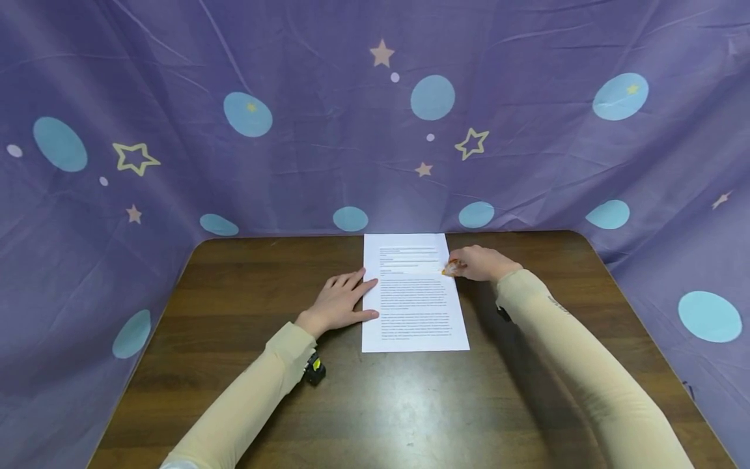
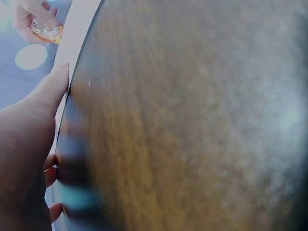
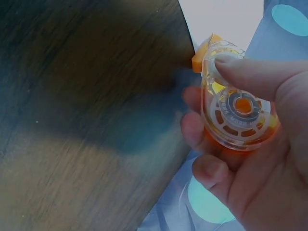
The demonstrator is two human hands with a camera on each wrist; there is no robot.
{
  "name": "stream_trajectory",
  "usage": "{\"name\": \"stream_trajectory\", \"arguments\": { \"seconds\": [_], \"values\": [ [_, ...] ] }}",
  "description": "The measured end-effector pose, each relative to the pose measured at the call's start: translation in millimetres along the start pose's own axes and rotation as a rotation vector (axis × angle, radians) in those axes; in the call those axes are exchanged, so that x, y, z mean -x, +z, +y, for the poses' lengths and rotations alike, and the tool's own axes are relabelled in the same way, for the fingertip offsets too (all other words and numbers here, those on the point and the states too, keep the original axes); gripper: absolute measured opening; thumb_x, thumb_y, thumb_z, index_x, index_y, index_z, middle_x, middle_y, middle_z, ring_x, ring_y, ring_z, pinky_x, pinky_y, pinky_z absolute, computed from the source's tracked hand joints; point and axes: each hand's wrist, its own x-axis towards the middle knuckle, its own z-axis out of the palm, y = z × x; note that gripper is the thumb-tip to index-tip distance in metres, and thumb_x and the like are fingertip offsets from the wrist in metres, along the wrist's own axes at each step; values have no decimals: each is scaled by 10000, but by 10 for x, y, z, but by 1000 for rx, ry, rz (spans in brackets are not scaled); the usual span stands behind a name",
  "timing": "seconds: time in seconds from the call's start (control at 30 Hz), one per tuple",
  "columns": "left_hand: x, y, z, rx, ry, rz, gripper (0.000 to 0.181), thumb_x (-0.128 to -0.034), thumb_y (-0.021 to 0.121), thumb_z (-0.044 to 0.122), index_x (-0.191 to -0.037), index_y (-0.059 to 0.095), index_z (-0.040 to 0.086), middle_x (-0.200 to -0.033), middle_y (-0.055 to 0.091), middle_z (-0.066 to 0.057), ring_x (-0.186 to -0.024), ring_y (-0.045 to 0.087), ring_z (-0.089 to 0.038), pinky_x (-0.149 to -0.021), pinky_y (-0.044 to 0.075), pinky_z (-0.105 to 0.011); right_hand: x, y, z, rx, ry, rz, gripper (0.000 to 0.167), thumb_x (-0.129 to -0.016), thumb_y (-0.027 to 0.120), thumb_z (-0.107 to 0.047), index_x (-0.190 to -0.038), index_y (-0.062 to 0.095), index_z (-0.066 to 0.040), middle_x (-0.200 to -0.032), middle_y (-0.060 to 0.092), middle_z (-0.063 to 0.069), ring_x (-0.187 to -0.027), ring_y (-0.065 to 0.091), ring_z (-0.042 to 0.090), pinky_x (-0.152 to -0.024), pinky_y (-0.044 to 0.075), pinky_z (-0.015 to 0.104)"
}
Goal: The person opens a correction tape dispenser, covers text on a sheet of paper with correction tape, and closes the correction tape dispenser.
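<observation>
Purple curtain (image 1: 316,163), thin wrinkled cloth, hangs beyond the sheet's far edge and to both sides of it; printed with pale-blue ovals, small stars, white dots. Bench (image 1: 246,293) under the sheet: brown wood grain, rounded far corners, a glossy patch of light nearer the wearer than the sheet. Right sleeve (image 1: 586,365) and left sleeve (image 1: 246,397), cream, smooth, come in from either side of the sheet; dark lettering on the right one, not legible. Sheet (image 1: 416,293): white paper, flat, rectangular, blocks of fine printed lines, too small to read. Left hand (image 1: 336,303) at the sheet's left edge, fingers spread wide, thumb and a fingertip on the margin. Right hand (image 1: 483,262) at the sheet's right edge, fingers curled round a correction-tape dispenser, thumb on its clear face. Black wrist device (image 1: 314,369), yellow patch, left of the sheet's near corner. Dispenser (image 3: 236,108) at the sheet's right edge, beside the upper lines: rounded transparent plastic shell, orange backing, pale slotted reel with orange hub, orange piece at the tip. Lettering round the reel, blurred; tip contact with paper, cannot tell.
</observation>
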Motion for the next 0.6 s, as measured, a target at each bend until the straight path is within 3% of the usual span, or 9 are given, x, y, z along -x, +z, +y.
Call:
{"name": "stream_trajectory", "arguments": {
  "seconds": [0.33,0.6],
  "values": [
    [-9,-14,-17,14,-5,-9,808,-998,530,625,-1637,359,160,-1723,210,-147,-1528,294,-386,-1194,236,-613,-17,5,-34,-33,-36,32,219,-986,739,-192,-1180,734,-90,-986,719,27,-817,589,174,-796,513,428],
    [8,-38,14,20,0,-15,814,-999,551,626,-1633,367,149,-1717,220,-162,-1524,297,-397,-1191,241,-622,-109,39,-167,-56,-88,69,227,-973,758,-247,-1132,737,-86,-938,705,7,-786,573,164,-759,493,398]
  ]
}}
